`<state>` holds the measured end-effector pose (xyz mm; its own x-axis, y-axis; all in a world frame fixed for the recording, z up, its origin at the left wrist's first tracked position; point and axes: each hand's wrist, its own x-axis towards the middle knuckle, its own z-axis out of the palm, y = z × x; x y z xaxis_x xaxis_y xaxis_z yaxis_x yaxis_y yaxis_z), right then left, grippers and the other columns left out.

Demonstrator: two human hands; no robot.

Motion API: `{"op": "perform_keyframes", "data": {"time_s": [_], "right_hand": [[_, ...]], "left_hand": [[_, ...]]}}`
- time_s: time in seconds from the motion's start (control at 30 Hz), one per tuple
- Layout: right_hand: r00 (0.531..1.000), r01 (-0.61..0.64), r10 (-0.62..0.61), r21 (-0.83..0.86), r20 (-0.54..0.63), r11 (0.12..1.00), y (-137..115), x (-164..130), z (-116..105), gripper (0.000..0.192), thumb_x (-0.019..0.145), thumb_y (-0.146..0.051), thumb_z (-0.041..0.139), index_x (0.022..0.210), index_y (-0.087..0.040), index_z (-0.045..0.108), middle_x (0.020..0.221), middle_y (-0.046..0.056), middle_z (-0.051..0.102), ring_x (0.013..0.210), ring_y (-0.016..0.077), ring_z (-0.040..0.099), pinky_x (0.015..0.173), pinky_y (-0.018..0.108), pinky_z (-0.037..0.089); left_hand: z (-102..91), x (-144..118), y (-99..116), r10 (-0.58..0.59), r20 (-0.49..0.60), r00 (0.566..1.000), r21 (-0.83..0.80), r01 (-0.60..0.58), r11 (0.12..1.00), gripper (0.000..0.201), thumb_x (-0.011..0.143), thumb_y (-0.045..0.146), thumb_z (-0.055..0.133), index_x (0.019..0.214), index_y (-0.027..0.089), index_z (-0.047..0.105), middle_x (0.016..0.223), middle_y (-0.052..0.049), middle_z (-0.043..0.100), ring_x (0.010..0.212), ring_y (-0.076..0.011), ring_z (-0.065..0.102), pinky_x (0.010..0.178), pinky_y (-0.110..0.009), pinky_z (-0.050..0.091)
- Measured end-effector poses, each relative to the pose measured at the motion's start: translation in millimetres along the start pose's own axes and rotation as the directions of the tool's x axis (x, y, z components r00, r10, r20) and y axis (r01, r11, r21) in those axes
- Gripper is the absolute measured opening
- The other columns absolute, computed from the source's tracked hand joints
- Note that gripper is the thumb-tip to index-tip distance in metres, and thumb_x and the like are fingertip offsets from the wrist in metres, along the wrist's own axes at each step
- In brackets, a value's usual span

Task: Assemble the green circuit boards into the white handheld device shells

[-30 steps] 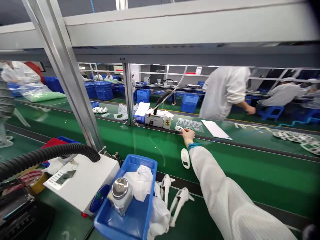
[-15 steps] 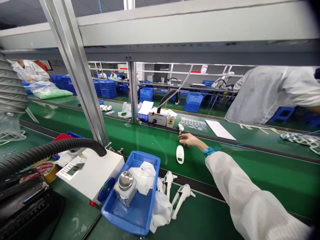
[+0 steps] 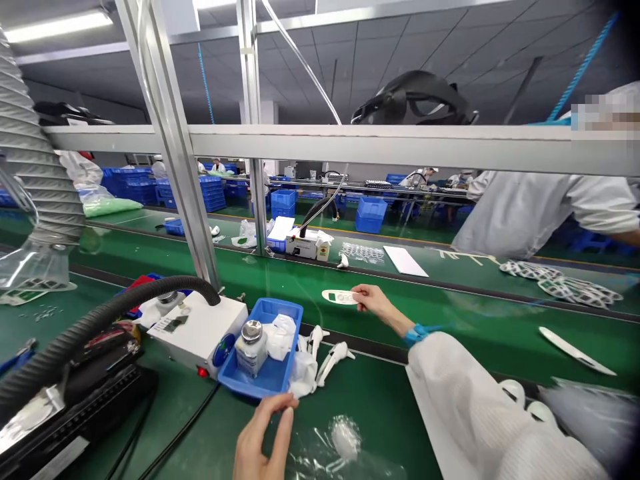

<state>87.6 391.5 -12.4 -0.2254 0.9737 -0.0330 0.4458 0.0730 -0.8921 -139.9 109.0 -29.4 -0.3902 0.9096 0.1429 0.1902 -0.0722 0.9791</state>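
Over the green conveyor, my right hand (image 3: 373,301) grips one end of a white oval plastic cover (image 3: 336,297) with a small window and round button openings. A blue band circles that wrist. Low in the picture is my left hand (image 3: 265,437), empty, its thumb and forefinger curved with a small gap between them. Just ahead of it are a blue tray (image 3: 227,375), a crumpled white cloth (image 3: 303,375) and white gun-shaped housings (image 3: 333,360). Clear plastic film (image 3: 345,437) lies to its right.
In the blue tray stand a pump-top bottle (image 3: 251,348) and white wipes (image 3: 280,337). A white box (image 3: 200,327) with a black hose (image 3: 125,303) sits at left. Farther right on the belt lies a long white part (image 3: 577,350). A person in white (image 3: 520,207) stands across the line.
My right hand has taken hold of the white cover, which lay on the belt and is now turned sideways. My left hand has come into view. The camera has tilted up.
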Motion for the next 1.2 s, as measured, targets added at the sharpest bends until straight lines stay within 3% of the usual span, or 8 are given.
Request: {"op": "perform_keyframes", "data": {"time_s": [0.2, 0.37, 0.53, 0.63, 0.73, 0.83, 1.03, 1.2], "right_hand": [[0.993, 0.108, -0.103, 0.093, -0.055, 0.99, -25, -144, 21, 0.029, 0.079, -0.041, 0.055, 0.09, -0.015, 0.061, 0.055, -0.003, 0.057, 0.043, 0.0103, 0.051, 0.041, 0.022, 0.036], [0.997, 0.079, -0.079, 0.041, -0.011, 0.996, -2, -222, 11, 0.026, 0.075, -0.041, 0.054, 0.081, -0.017, 0.062, 0.061, -0.002, 0.058, 0.044, 0.0104, 0.052, 0.043, 0.023, 0.038], [0.993, -0.007, -0.003, -0.082, -0.12, 0.997, 49, -226, -18, 0.016, 0.072, -0.033, 0.047, 0.072, -0.018, 0.054, 0.06, -0.001, 0.055, 0.043, 0.0136, 0.054, 0.045, 0.026, 0.041], [0.979, -0.011, -0.024, -0.174, -0.201, 0.985, 62, -220, -26, 0.014, 0.072, -0.029, 0.049, 0.072, -0.017, 0.057, 0.069, 0.005, 0.061, 0.061, 0.0204, 0.061, 0.061, 0.033, 0.047], [0.955, 0.032, -0.098, -0.234, -0.279, 0.972, 59, -218, -27, 0.018, 0.074, -0.028, 0.053, 0.083, -0.016, 0.063, 0.099, 0.014, 0.063, 0.101, 0.0304, 0.057, 0.086, 0.042, 0.043], [0.957, 0.082, -0.136, -0.209, -0.258, 0.974, 52, -215, -19, 0.021, 0.075, -0.03, 0.054, 0.088, -0.017, 0.066, 0.105, 0.014, 0.063, 0.105, 0.0307, 0.055, 0.092, 0.045, 0.039], [0.991, 0.09, -0.082, 0.075, -0.109, 0.993, 35, -201, 24, 0.033, 0.076, -0.046, 0.053, 0.085, -0.016, 0.062, 0.078, 0.008, 0.068, 0.072, 0.0234, 0.068, 0.064, 0.035, 0.054], [0.984, 0.149, -0.116, 0.269, -0.133, 0.952, 8, -200, 42, 0.043, 0.083, -0.059, 0.041, 0.088, -0.019, 0.056, 0.087, 0.008, 0.067, 0.077, 0.0194, 0.068, 0.067, 0.033, 0.055]], "left_hand": [[-5.7, -27, 28, -0.076, 0.251, 0.965, -0.074, 0.098, 0.992, 0.032, 0.084, 0.05, 0.055, 0.096, 0.023, 0.068, 0.104, -0.006, 0.069, 0.101, -0.0227, 0.062, 0.084, -0.026, 0.048], [-6.8, -65, 20, -0.045, 0.314, 0.948, 0.083, 0.02, 0.996, 0.028, 0.089, 0.045, 0.047, 0.096, 0.022, 0.062, 0.096, -0.006, 0.067, 0.092, -0.0195, 0.063, 0.081, -0.028, 0.05], [20.0, -41, 18, 0.185, 0.442, 0.878, 0.388, -0.373, 0.843, 0.021, 0.093, 0.021, 0.041, 0.108, 0.017, 0.056, 0.115, -0.01, 0.059, 0.102, -0.0172, 0.06, 0.091, -0.029, 0.047], [61.4, 4, 15, 0.174, 0.437, 0.883, 0.49, -0.396, 0.777, 0.03, 0.089, 0.012, 0.049, 0.119, 0.011, 0.052, 0.133, -0.016, 0.049, 0.115, -0.0241, 0.054, 0.096, -0.041, 0.045], [100.8, 43, 8, 0.143, 0.409, 0.901, 0.574, -0.375, 0.727, 0.031, 0.087, 0.025, 0.059, 0.116, 0.016, 0.056, 0.129, -0.01, 0.054, 0.113, -0.0257, 0.054, 0.094, -0.049, 0.046], [122.0, 59, -1, 0.11, 0.367, 0.924, 0.627, -0.333, 0.704, 0.03, 0.087, 0.03, 0.059, 0.114, 0.016, 0.057, 0.119, -0.009, 0.059, 0.104, -0.0233, 0.059, 0.088, -0.047, 0.05], [120.2, 37, -6, 0.21, 0.366, 0.906, 0.537, -0.39, 0.748, 0.021, 0.089, 0.027, 0.056, 0.105, 0.015, 0.058, 0.107, -0.006, 0.062, 0.093, -0.0194, 0.061, 0.082, -0.041, 0.052], [108.4, 11, 5, 0.302, 0.341, 0.89, 0.373, -0.423, 0.826, 0.027, 0.083, 0.012, 0.056, 0.109, 0.014, 0.05, 0.105, -0.006, 0.057, 0.099, -0.0187, 0.057, 0.089, -0.037, 0.047]]}}
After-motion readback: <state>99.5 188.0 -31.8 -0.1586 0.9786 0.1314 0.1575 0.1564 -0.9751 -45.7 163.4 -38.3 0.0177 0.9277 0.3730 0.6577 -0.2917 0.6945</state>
